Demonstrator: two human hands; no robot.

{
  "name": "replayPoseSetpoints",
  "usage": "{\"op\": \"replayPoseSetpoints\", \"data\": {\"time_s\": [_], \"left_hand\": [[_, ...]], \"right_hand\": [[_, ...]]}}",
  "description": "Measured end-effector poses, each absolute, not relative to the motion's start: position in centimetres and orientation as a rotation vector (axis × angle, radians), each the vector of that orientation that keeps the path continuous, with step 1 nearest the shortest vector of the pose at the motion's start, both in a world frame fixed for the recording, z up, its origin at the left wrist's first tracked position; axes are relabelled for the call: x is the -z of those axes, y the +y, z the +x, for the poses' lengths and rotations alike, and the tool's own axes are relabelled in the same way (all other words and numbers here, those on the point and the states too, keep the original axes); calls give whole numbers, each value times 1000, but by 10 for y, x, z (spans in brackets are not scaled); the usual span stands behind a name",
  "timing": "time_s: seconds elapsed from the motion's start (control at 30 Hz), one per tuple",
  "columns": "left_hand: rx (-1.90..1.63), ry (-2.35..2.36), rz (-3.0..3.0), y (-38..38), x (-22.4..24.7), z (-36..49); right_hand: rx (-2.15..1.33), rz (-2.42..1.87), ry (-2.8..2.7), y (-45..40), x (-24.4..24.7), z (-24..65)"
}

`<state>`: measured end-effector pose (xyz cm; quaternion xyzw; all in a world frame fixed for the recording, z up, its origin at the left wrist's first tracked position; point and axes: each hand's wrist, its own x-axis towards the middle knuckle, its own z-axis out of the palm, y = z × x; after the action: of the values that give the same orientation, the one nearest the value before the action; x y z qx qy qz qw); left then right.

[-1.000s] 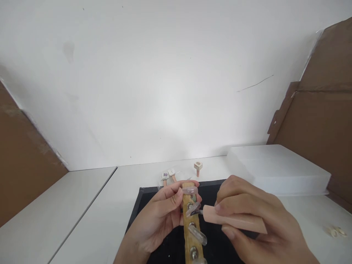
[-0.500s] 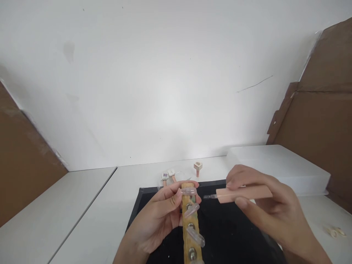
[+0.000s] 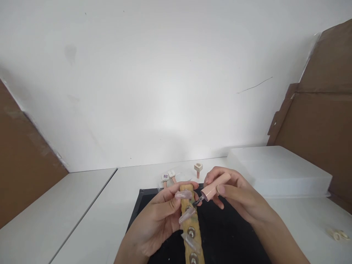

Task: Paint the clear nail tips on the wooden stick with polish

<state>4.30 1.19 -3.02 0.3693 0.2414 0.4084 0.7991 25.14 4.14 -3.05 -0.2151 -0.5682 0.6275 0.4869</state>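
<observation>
A yellowish strip (image 3: 194, 226) with round metal pieces stands out over a black mat, and several clear nail tips (image 3: 187, 215) sit across it. My left hand (image 3: 162, 216) grips the strip near its far end, thumb beside the top nail tip (image 3: 183, 194). Between the thumb and fingers of my right hand (image 3: 236, 190) is a pink brush cap (image 3: 216, 187), tilted down to the left. Its brush (image 3: 198, 201) is at the strip's right edge, close to the second nail tip; whether it touches cannot be made out.
Under the hands lies the black mat (image 3: 220, 234). Small pink-stemmed pieces with pale tops (image 3: 198, 167) are behind it. A translucent white box (image 3: 277, 172) stands at the back right, and small cream rings (image 3: 338, 234) lie at the right. Brown panels (image 3: 316, 121) flank the white wall.
My right hand has moved left with the brush cap, now tilted, bringing the brush to the strip. The strip has turned slightly, and its nail tips now point more to the left.
</observation>
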Motion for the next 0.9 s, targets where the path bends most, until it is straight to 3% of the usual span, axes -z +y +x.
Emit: {"op": "replayPoseSetpoints", "data": {"time_s": [0.9], "left_hand": [[-962,564,859,11,20,48]], "right_hand": [[-1695,-512,-1239,39,23,251]]}}
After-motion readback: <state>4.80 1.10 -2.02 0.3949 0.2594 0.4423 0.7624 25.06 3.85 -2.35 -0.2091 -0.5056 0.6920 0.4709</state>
